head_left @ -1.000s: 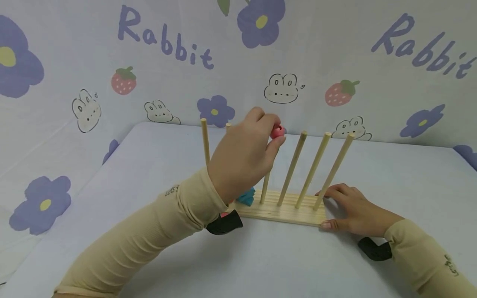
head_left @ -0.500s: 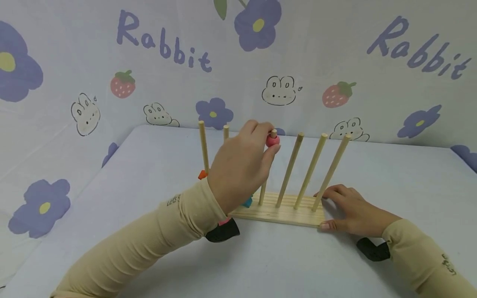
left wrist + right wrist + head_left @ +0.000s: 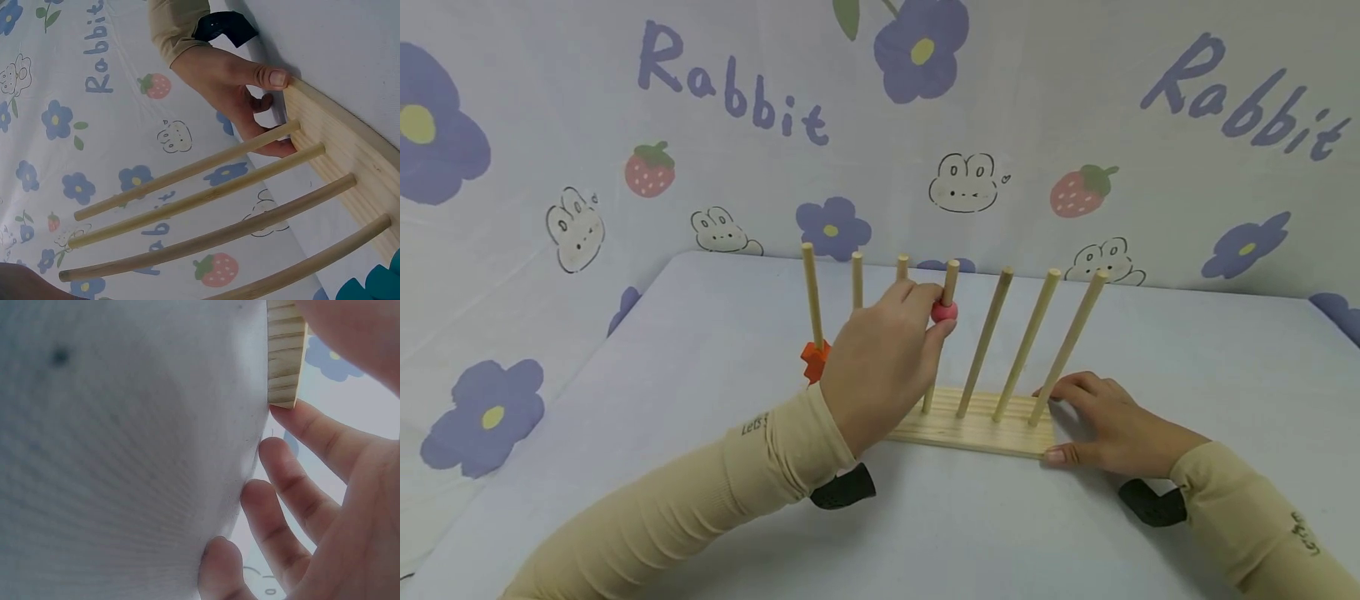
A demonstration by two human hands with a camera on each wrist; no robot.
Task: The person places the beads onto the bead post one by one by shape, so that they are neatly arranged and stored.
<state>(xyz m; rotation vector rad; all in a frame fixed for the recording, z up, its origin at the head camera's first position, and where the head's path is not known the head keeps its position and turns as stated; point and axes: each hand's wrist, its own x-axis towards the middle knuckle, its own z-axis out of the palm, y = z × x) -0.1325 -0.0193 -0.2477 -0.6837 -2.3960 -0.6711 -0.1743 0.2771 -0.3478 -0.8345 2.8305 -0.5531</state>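
In the head view my left hand (image 3: 883, 358) pinches a round pink bead (image 3: 945, 312) between thumb and fingers. The bead is threaded on the middle peg (image 3: 951, 279) of a wooden stand, a little below the peg's top. At the stand's right end, my right hand (image 3: 1112, 425) grips the wooden base (image 3: 970, 427), thumb at the front corner and index finger at the back. The right wrist view shows the index fingertip touching the end of the base (image 3: 284, 369), with the other fingers spread over the white cloth. My left hand hides much of the stand's left part.
Orange pieces (image 3: 815, 361) sit on the leftmost peg. Teal scalloped pieces (image 3: 378, 281) are on the base in the left wrist view. Several tall bare pegs (image 3: 985, 346) rise to the right of the bead. A patterned cloth backdrop (image 3: 880, 150) stands behind the table.
My left hand has brought the pink bead down from above the middle peg, over its tip and a short way along it. My right hand stays on the base.
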